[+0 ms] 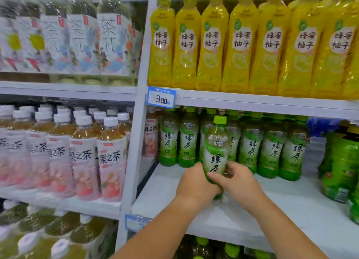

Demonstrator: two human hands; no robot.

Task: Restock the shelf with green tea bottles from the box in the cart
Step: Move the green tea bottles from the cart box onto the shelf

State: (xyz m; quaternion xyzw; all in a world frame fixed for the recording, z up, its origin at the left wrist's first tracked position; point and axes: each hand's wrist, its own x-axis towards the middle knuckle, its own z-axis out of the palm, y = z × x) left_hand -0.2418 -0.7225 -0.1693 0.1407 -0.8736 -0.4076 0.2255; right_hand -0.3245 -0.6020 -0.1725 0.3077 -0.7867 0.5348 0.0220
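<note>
Setting: shop aisle, white metal shelving packed with bottled drinks, view slightly blurred at the edges.
Target surface: shelf, white board, front part bare, stock only along the back.
Task item: green tea bottle, upright, green cap, at the front of the bare board, just ahead of the back row; cannot tell if its base touches the board, hands cover it.
Left hand: wrapped round the bottle's lower body from the left.
Right hand: fingers curled on the label from the right, thumb side hidden.
Hands together: both clamped on the one bottle, touching or nearly touching each other.
Existing stock: row of green tea bottles, same label, standing at the back.
Neighbours: yellow bottles one level up; price tag on that shelf's edge; peach tea bottles in the left bay; big green bottles at far right.
Box and cart: out of view.
Step (judged): placing one bottle, mid-restock; lots of front space unfilled.
Next move needs: bottle set flat and square, label forward, close against the row behind without knocking it, then let go with both hands.
</note>
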